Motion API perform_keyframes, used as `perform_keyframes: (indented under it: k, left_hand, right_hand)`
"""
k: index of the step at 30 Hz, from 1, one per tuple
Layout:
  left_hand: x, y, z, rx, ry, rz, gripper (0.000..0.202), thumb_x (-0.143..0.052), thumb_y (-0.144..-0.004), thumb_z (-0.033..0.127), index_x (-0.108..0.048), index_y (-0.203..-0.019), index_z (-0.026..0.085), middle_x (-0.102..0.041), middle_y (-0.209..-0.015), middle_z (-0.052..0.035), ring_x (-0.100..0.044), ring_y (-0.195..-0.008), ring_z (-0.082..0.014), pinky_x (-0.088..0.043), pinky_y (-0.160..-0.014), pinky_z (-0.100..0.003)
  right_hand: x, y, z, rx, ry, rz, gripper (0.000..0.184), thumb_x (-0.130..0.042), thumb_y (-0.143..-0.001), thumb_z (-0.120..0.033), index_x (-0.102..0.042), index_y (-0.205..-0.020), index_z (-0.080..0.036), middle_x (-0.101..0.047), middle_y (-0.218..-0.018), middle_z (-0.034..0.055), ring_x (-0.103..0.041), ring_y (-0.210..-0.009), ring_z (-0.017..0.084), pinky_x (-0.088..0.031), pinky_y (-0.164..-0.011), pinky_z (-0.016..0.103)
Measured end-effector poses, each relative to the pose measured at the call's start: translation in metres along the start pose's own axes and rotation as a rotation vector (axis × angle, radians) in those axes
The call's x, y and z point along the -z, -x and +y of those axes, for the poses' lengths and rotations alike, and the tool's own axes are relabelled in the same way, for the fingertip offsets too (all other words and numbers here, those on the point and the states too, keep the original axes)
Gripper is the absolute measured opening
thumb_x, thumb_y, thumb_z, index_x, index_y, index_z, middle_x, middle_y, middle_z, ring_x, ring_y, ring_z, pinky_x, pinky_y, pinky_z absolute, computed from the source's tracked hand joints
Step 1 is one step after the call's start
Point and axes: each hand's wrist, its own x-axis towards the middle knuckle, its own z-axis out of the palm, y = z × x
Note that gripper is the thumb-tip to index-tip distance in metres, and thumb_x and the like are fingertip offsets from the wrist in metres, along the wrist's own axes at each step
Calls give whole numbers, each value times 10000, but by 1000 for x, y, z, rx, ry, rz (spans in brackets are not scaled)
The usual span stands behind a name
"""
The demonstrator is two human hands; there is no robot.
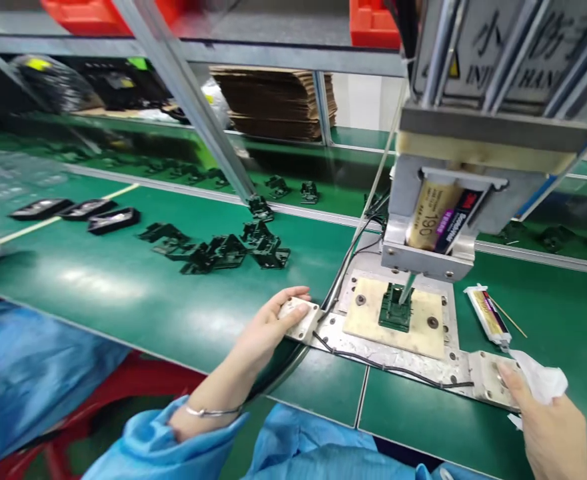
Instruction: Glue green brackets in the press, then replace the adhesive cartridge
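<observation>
At the green bench (203, 320), a worker's hands flanked a machine head (428, 260). Left hand (259, 331): thumb flat on top of the left block (310, 327), fingers along its far side, so that the block was clasped between them. Right hand (551, 427): thumb on the right block (487, 380), a white tissue (543, 377) beside it; the other fingers were largely hidden, and from where I stood their grip could not be told. Between the blocks, a small green part (393, 313) sat on a pale plate (363, 320), beneath the nozzle (408, 285) of a mounted tube (436, 217). Similar parts (226, 252) lay clustered leftward.
</observation>
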Motion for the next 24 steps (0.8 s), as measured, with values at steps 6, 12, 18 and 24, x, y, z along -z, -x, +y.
perform_keyframes:
  k: [6,12,18,24]
  left_hand:
    - [-8,4,-10,-55,80,78,696,-841,-631,595,-632,-1139,168,-702,-1155,-115,-654,-839,-175,-524,-737,-248]
    - [-8,5,-12,-64,84,88,661,-834,-642,584,-633,-1109,161,-707,-1177,-136,-673,-857,-200,-532,-746,-272]
    - [-8,4,-13,-77,75,88,629,-827,-659,584,-646,-1099,173,-713,-1175,-132,-683,-854,-214,-539,-729,-280]
    - [-7,3,-16,-76,77,75,596,-822,-689,566,-649,-1109,180,-713,-1172,-118,-666,-836,-185,-533,-727,-257]
  right_hand:
    - [2,-8,14,-142,163,21,635,-702,-579,-856,-603,-639,-231,-675,-690,109,-613,-653,318,-467,-537,414]
    - [-2,-24,35,-137,171,76,648,-779,-453,-852,-599,-548,-237,-649,-597,101,-593,-530,299,-451,-407,395]
    - [-2,-26,41,-34,96,114,545,-864,-480,-720,-648,-564,-227,-666,-579,89,-565,-418,257,-420,-347,361]
    - [-2,-24,39,-86,91,107,546,-870,-464,-719,-645,-550,-228,-672,-597,97,-552,-438,260,-424,-391,390]
